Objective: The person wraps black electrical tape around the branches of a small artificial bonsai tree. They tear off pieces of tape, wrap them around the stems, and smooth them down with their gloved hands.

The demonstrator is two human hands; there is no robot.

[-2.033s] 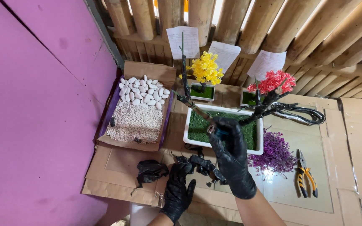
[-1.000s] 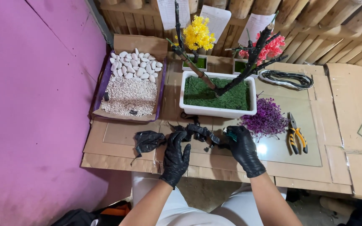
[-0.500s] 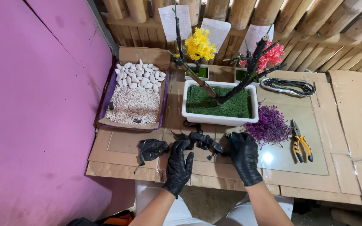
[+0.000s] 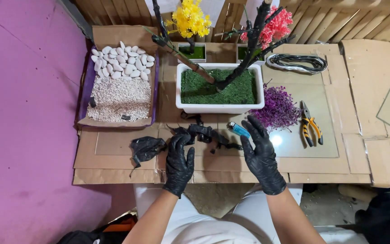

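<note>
Two black-gloved hands hover over the cardboard-covered bench (image 4: 113,169), both in front of the white planter (image 4: 220,107), w/ green moss and dark bare branches leaning up from it. Left of planter: tray (image 4: 84,101) of white stones and gravel. Right of planter: purple flower tuft (image 4: 276,110), then pliers (image 4: 310,129). Right hand (image 4: 260,153) is raised, palm facing left, fingers spread apart, gripping nothing; blue lighter (image 4: 239,129) lies just by its fingertips. Left hand (image 4: 180,160) reaches fwd, fingers curled onto the black twisted branch piece (image 4: 204,134); can't tell if clamped.
</note>
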